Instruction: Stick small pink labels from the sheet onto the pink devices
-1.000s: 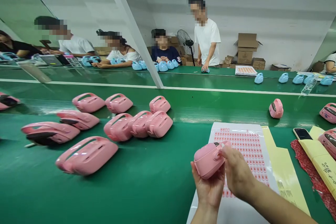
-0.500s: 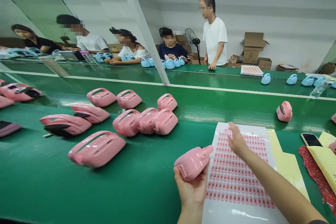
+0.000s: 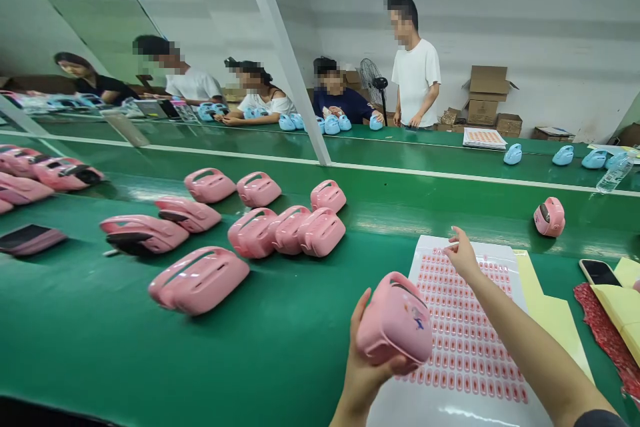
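At far left, on a matt green work surface [image 3: 275,347] and the glossy green strip behind, a crowd of pink plastic cases [image 3: 60,173], some with dark panels; nearer, a flat pink piece with a black top [image 3: 33,240]. Along the far green bench, seated: a person in a black top [image 3: 113,88], another in a white top [image 3: 195,83], with a pale green wall panel [image 3: 100,33] behind. Further along, nine glossy pink plastic cases with loop handles [image 3: 200,280], loosely grouped, the largest nearest. Above these, a person in a loose white top [image 3: 273,105], a slanting pale metal post [image 3: 287,60], a person in a navy top [image 3: 347,103] beside light blue plastic cases [image 3: 331,125], and a black standing fan [image 3: 371,80].

Then the left hand [image 3: 367,367], fingers wrapped around a rounded pink plastic case with a small coloured print [image 3: 395,327], tilted, handle upward, above the left edge of a glossy white sheet [image 3: 400,407] covered with rows of small pink ovals with red centres [image 3: 473,320]. Beyond, a standing person in a white T-shirt [image 3: 416,77]. Right hand [image 3: 463,255] over the sheet's top rows, index finger stretched forward; cannot tell from here: pinching something or bare.

Rightward, brown cardboard boxes [image 3: 487,83] against the pale wall, printed sheets [image 3: 484,138] stacked on the far bench, pale yellow paper [image 3: 555,327] beside the white sheet, a lone pink case with a dark panel [image 3: 550,217], a dark-screened phone [image 3: 600,272], crumpled red material [image 3: 600,317] and a clear plastic bottle [image 3: 615,172].
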`<action>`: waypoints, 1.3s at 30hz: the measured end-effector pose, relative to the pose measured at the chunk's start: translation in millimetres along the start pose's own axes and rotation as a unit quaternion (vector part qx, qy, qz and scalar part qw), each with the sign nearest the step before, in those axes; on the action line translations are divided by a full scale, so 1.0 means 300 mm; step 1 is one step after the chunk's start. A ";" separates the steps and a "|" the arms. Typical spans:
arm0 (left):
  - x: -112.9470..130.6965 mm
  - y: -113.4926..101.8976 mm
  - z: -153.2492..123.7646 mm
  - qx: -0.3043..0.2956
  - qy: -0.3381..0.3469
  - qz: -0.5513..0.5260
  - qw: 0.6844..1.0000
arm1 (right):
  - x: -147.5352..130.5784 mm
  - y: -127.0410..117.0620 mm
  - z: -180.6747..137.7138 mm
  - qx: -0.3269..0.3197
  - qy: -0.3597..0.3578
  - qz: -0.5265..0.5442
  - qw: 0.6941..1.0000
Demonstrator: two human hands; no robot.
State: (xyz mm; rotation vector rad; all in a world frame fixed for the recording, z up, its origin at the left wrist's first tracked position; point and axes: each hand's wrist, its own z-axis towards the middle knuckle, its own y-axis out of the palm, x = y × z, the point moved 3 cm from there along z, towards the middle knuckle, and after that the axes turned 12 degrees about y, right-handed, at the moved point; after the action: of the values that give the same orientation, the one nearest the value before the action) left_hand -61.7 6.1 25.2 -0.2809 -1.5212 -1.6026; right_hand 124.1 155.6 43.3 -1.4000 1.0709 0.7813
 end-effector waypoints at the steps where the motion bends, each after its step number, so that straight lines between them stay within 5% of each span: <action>1: 0.010 0.016 -0.004 -0.016 0.022 0.026 0.999 | -0.031 -0.012 -0.031 -0.027 0.001 0.018 0.999; 3: 0.019 0.042 -0.009 -0.051 0.031 0.074 0.996 | -0.102 -0.043 -0.114 -0.097 -0.009 0.050 0.994; 7: 0.005 0.066 -0.008 -0.107 -0.083 0.055 0.989 | -0.234 -0.110 -0.313 -0.286 -0.055 0.094 0.952; 9: 0.003 0.067 -0.005 -0.112 -0.109 0.039 0.987 | -0.267 -0.139 -0.385 -0.319 -0.062 0.077 0.943; 14: 0.003 0.080 -0.012 -0.177 -0.080 0.095 0.976 | -0.271 -0.171 -0.454 -0.289 -0.059 0.010 0.955; 17: 0.019 0.108 -0.016 -0.271 0.014 0.167 0.948 | -0.275 -0.183 -0.469 -0.269 -0.077 -0.026 0.960; 22: 0.069 0.180 -0.039 -0.471 0.271 0.350 0.763 | -0.297 -0.201 -0.498 -0.268 -0.084 -0.085 0.956; 25: 0.081 0.195 -0.043 -0.488 0.310 0.390 0.716 | -0.310 -0.208 -0.516 -0.253 -0.115 -0.108 0.955; 39: 0.089 0.208 -0.056 -0.492 0.328 0.413 0.692 | -0.307 -0.191 -0.552 -0.244 -0.205 -0.164 0.933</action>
State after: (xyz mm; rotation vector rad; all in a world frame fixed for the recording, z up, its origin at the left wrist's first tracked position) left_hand -26.6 -11.6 83.0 -0.7457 0.1889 -1.3351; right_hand 123.3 4.2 170.7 -1.6737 0.3080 1.0742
